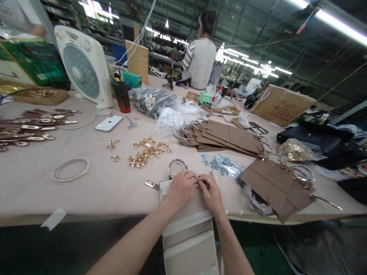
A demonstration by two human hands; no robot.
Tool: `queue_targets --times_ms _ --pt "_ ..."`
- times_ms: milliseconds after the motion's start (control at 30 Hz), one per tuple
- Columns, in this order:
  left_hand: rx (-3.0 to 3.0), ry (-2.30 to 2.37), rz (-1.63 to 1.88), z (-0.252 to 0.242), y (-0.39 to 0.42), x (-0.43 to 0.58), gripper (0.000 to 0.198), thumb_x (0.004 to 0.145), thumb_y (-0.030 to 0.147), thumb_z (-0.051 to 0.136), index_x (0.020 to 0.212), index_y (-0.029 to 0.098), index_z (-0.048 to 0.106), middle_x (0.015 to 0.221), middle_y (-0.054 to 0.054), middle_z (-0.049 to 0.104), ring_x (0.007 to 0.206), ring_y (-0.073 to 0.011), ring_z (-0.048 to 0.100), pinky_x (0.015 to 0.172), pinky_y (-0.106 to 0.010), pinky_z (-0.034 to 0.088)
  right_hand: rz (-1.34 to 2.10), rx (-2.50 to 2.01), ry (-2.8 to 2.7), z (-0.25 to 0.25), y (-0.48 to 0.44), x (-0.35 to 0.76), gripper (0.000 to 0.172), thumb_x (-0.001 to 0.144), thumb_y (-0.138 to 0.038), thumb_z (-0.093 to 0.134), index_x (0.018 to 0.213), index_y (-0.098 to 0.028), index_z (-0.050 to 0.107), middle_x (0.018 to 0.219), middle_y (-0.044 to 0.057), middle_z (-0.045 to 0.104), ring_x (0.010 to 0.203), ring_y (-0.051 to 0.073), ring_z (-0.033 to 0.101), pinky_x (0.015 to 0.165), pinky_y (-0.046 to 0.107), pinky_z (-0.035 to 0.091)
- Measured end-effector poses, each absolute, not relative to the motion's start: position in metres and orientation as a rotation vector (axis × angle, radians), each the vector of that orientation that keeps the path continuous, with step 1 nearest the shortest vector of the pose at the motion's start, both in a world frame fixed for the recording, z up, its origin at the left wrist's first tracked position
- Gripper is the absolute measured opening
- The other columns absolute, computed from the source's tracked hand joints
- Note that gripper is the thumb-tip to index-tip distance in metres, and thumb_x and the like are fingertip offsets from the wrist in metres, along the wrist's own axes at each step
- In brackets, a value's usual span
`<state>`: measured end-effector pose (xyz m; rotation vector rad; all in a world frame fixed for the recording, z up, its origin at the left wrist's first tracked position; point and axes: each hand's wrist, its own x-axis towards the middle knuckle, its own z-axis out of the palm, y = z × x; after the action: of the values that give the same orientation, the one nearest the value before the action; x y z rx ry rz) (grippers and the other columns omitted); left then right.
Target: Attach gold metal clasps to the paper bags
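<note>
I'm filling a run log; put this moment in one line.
left hand: at far end of panel; right hand: beside left, same end; grip: unclear; panel: overhangs table edge; beyond: gold fittings left, grey plates right

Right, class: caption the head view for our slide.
Left hand and right hand close together on a pale panel, with gold-coloured fittings and grey metal pieces beyond.

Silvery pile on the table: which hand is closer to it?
The right. The right hand is in front and to the left of the silvery pile; the left hand is farther left.
</note>
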<state>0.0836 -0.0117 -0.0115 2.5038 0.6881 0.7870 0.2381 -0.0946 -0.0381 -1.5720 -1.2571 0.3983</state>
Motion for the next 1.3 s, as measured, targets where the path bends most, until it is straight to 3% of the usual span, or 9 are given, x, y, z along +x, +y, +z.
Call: queue_targets --times_ms 233,433,867,1000,1133,1300 --pt "2.470 0.668 0.789 -0.014 -0.011 0.084 0.009 0.095 0.022 0.066 0.102 0.019 0.072 0.112 -0.007 0.070 0.111 -0.0245 0.058 0.098 -0.044 0.050 0.400 -1.566 -1.249 -0.037 -0.094 0.237 0.016 0.097 -0.036 0.060 0.095 -0.025 0.072 0.109 0.009 0.071 0.106 0.025 0.065 0.100 0.041 0.051" --pt "2.453 0.742 0.820 -0.016 -0.011 0.082 0.023 0.089 0.018 0.069 0.112 0.017 0.065 0.122 -0.010 0.065 0.119 -0.0262 0.055 0.104 -0.043 0.049 0.386 -1.555 -1.275 -0.033 -0.093 0.234 0.014 0.098 -0.032 0.061 0.096 -0.025 0.073 0.110 0.009 0.069 0.108 0.024 0.064 0.100 0.040 0.049" --pt "2.484 0.782 0.822 -0.014 -0.011 0.083 0.020 0.089 0.020 0.064 0.109 0.019 0.059 0.115 -0.010 0.062 0.114 -0.0281 0.054 0.101 -0.045 0.049 0.462 -1.563 -1.240 -0.035 -0.086 0.237 0.015 0.093 -0.036 0.067 0.095 -0.025 0.077 0.108 0.009 0.071 0.105 0.025 0.066 0.097 0.042 0.053" --pt "2.497 0.789 0.808 -0.013 -0.012 0.083 0.021 0.090 0.021 0.063 0.110 0.019 0.058 0.115 -0.010 0.061 0.114 -0.0282 0.054 0.101 -0.045 0.049 0.563 -1.558 -1.193 -0.035 -0.085 0.241 0.018 0.091 -0.037 0.068 0.103 -0.026 0.076 0.111 0.008 0.070 0.104 0.025 0.067 0.096 0.041 0.055" --pt "2.493 0.766 0.807 -0.012 -0.012 0.081 0.025 0.088 0.018 0.065 0.112 0.020 0.057 0.116 -0.008 0.060 0.115 -0.0274 0.053 0.102 -0.043 0.049 0.594 -1.544 -1.192 -0.036 -0.084 0.242 0.015 0.090 -0.035 0.069 0.097 -0.025 0.077 0.113 0.008 0.069 0.110 0.025 0.066 0.100 0.041 0.054" --pt "2.536 0.718 0.782 -0.012 -0.009 0.079 0.027 0.088 0.017 0.066 0.113 0.019 0.057 0.117 -0.008 0.062 0.115 -0.0284 0.054 0.102 -0.046 0.050 0.568 -1.536 -1.173 -0.033 -0.084 0.235 0.013 0.091 -0.032 0.068 0.099 -0.025 0.075 0.105 0.007 0.070 0.102 0.023 0.068 0.095 0.038 0.057"
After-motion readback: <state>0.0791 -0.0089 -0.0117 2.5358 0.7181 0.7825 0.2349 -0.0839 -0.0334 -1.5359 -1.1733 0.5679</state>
